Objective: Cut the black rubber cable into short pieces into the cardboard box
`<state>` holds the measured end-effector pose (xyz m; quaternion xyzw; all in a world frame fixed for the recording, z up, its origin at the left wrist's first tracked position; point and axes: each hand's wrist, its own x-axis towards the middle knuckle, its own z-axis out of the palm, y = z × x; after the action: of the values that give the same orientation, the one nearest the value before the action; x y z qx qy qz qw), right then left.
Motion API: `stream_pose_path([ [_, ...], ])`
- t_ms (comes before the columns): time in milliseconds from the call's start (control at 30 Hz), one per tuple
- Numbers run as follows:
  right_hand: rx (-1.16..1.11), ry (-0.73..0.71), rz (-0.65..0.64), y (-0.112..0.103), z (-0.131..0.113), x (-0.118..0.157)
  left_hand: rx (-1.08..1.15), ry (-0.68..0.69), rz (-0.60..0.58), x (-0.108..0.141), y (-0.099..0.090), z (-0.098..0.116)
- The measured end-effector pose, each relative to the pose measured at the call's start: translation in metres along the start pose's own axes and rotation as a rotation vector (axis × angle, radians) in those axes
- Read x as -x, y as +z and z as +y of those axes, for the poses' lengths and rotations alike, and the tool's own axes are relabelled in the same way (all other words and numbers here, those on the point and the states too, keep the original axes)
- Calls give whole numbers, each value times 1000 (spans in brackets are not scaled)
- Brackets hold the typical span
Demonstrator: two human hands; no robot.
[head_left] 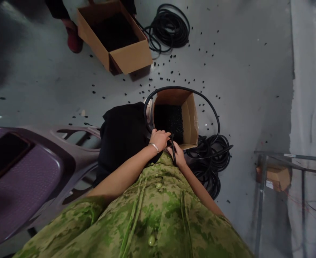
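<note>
The left hand [160, 139], a thin silvery bracelet [154, 147] at its wrist, closes its bent fingers on a smooth black cable [174, 87]; the right hand [178, 154] grips a short length of the same round, rubbery-looking strand just beside it, though the exact hold of the fingertips is partly hidden. The cable lies between the hands in front of the wearer's waist, and a section of it bows out in a wide, springy arc above an open cardboard box [191, 118]. The box has straight tan walls, and inside is a dark, grainy mass of small black pieces [175, 116] with a faint glitter. To its right, loose round coils [219, 157] of matching black cable overlap on the matte grey floor [243, 93], which is peppered with tiny dark bits. The wearer's camouflage garment [158, 211] is soft, creased cloth with rounded, glossy buttons. At the left, a purple plastic chair [43, 172] has a finely textured surface and curved cut-outs, with a flat, dark rectangular phone [4, 154] on it. Farther off, a larger carton [133, 56] with folded flaps stands near another coil [172, 27].
</note>
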<state>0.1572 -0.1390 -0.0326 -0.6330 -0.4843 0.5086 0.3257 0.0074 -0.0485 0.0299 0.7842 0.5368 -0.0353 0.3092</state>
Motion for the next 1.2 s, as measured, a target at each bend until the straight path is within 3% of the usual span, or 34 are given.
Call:
stream_pose_path([
  [833, -88, 37, -7, 7, -11, -3, -36, -11, -19, 4, -4, -9],
  [1200, 22, 48, 21, 18, 3, -9, -68, -66, -58, -7, -5, -15],
])
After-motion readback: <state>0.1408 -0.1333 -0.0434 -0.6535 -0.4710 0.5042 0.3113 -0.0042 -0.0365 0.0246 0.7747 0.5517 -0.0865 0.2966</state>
